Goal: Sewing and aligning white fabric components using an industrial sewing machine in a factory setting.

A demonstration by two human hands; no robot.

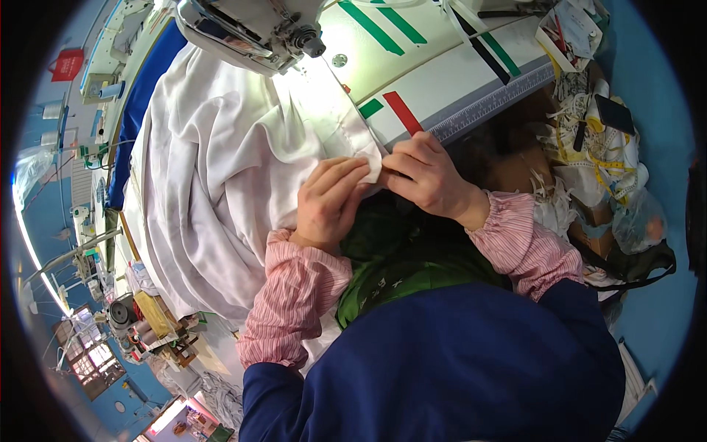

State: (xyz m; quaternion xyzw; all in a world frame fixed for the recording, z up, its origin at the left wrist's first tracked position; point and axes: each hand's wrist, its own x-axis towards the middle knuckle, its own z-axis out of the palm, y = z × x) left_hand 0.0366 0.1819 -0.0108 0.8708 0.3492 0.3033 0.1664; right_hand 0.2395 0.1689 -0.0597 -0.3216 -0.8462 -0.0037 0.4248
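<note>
A large sheet of white fabric [221, 162] spreads in loose folds over the sewing table on the left, its narrow folded edge running back toward the sewing machine [250, 33]. My left hand [324, 199] is closed on the near corner of this fabric, its fingers lying over the folded edge. Right beside it, my right hand [427, 175] has curled fingers, its thumb and fingertips pinched at the same corner. What lies deep inside the right fingers is hidden. Below the lit machine head, the fabric edge passes close to the needle area.
A ruler strip [493, 103] runs along the table's front edge. Red tape [402, 112] and green tape [372, 29] mark the tabletop. At far right stand a box of small tools [571, 33] and a heap of scraps with a yellow measuring tape [607, 166]. More machines stand left.
</note>
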